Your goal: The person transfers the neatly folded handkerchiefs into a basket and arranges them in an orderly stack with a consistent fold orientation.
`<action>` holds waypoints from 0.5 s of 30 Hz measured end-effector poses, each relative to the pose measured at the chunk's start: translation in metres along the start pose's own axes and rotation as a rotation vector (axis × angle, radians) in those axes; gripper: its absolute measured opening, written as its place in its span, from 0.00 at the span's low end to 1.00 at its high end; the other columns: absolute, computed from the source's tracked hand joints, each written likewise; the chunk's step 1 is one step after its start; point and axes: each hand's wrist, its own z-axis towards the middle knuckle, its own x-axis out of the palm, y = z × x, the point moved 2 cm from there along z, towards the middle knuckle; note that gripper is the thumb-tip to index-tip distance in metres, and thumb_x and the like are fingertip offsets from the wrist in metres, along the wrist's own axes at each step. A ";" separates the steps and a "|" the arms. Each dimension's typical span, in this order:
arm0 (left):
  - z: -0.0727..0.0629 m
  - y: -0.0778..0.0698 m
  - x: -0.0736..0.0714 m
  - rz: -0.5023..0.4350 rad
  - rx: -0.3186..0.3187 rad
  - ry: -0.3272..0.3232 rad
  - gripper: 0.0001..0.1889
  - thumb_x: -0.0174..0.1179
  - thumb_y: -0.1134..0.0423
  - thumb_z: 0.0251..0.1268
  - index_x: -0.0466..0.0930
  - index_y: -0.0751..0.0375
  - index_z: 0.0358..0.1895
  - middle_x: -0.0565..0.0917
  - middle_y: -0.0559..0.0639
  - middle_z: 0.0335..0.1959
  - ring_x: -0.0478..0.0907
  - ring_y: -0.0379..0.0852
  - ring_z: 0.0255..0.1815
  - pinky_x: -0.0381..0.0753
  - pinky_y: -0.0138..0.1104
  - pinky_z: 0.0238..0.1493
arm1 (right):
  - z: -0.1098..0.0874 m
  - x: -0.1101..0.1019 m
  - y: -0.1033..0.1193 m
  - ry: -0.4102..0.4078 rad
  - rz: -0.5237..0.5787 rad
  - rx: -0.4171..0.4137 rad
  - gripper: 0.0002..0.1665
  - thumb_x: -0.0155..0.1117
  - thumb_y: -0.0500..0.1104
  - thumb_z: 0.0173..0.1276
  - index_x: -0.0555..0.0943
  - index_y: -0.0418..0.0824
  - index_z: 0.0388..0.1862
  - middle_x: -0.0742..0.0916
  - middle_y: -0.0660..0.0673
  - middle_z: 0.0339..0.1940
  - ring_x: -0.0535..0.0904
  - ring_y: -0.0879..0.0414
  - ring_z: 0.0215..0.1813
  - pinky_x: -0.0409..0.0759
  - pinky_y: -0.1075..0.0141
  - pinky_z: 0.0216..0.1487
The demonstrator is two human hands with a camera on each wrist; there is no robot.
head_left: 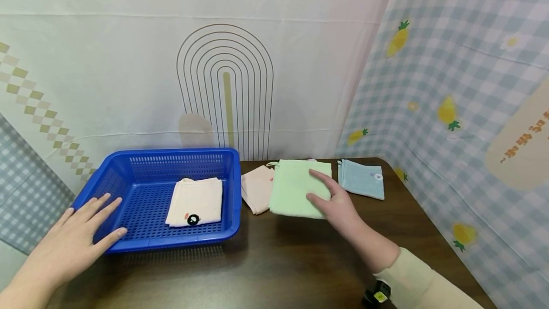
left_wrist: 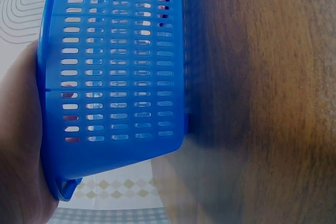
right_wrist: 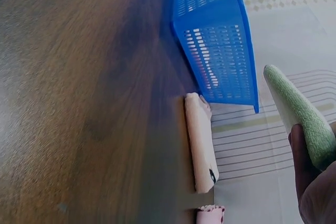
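My right hand pinches a folded light-green towel along its right side. In the right wrist view the green towel is held up off the table, thumb on one face. My left hand lies with spread fingers over the left front corner of a blue plastic basket; the left wrist view shows that hand against the rim. Inside the basket lies a folded cream towel with a black round patch. A folded peach towel lies right of the basket, partly covered by the green one.
A folded blue towel lies at the table's back right. The right wrist view shows a pink towel beyond the peach one. The brown wooden table ends at patterned cloth hangings behind and to the right.
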 end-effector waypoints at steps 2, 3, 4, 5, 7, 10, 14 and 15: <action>0.000 0.000 0.000 0.002 -0.001 -0.002 0.43 0.53 0.34 0.69 0.59 0.61 0.76 0.58 0.73 0.74 0.53 0.75 0.72 0.10 0.50 0.69 | 0.001 0.003 0.002 0.003 0.003 -0.002 0.33 0.69 0.47 0.68 0.72 0.57 0.71 0.70 0.51 0.75 0.57 0.51 0.78 0.60 0.46 0.73; 0.000 0.000 0.000 0.003 -0.001 -0.004 0.43 0.53 0.34 0.69 0.59 0.61 0.76 0.58 0.73 0.74 0.53 0.75 0.72 0.10 0.49 0.69 | 0.002 0.004 0.003 0.002 0.001 -0.006 0.34 0.69 0.46 0.68 0.72 0.57 0.71 0.70 0.51 0.75 0.57 0.51 0.78 0.60 0.46 0.73; 0.000 0.000 0.000 0.003 0.000 -0.007 0.43 0.53 0.34 0.69 0.59 0.61 0.76 0.58 0.72 0.74 0.53 0.75 0.72 0.10 0.49 0.69 | 0.003 0.005 0.004 0.002 0.000 -0.010 0.34 0.69 0.46 0.68 0.72 0.57 0.71 0.70 0.51 0.75 0.57 0.52 0.78 0.60 0.47 0.73; 0.000 0.000 0.000 0.003 0.002 -0.010 0.43 0.53 0.35 0.69 0.59 0.61 0.76 0.58 0.72 0.74 0.53 0.75 0.72 0.10 0.49 0.69 | 0.003 0.007 0.006 0.001 -0.005 -0.014 0.34 0.70 0.45 0.68 0.72 0.57 0.71 0.70 0.51 0.75 0.56 0.52 0.78 0.60 0.47 0.73; -0.001 0.000 0.000 0.001 0.006 -0.018 0.42 0.54 0.35 0.69 0.59 0.61 0.76 0.58 0.72 0.74 0.53 0.75 0.72 0.10 0.49 0.69 | 0.004 0.010 0.008 -0.004 -0.013 -0.020 0.34 0.70 0.45 0.67 0.72 0.57 0.71 0.70 0.51 0.75 0.55 0.53 0.78 0.59 0.48 0.73; -0.001 0.001 0.001 -0.004 0.011 -0.024 0.42 0.54 0.36 0.69 0.59 0.60 0.77 0.58 0.71 0.74 0.53 0.75 0.72 0.10 0.48 0.70 | 0.006 0.014 0.013 -0.006 -0.014 -0.021 0.35 0.71 0.44 0.66 0.73 0.57 0.71 0.70 0.51 0.75 0.56 0.53 0.78 0.60 0.49 0.72; -0.001 0.001 0.001 -0.007 0.009 -0.021 0.42 0.54 0.36 0.69 0.58 0.59 0.77 0.58 0.71 0.75 0.52 0.76 0.73 0.10 0.48 0.69 | 0.006 0.020 0.017 0.004 0.018 0.002 0.35 0.71 0.44 0.65 0.73 0.59 0.70 0.71 0.52 0.74 0.61 0.54 0.74 0.65 0.51 0.69; -0.001 0.001 0.002 -0.006 0.008 -0.020 0.42 0.54 0.35 0.69 0.58 0.59 0.77 0.58 0.71 0.75 0.52 0.76 0.73 0.10 0.48 0.69 | 0.007 0.022 0.018 0.007 0.025 0.004 0.35 0.71 0.44 0.65 0.73 0.59 0.70 0.71 0.52 0.74 0.62 0.54 0.73 0.65 0.52 0.69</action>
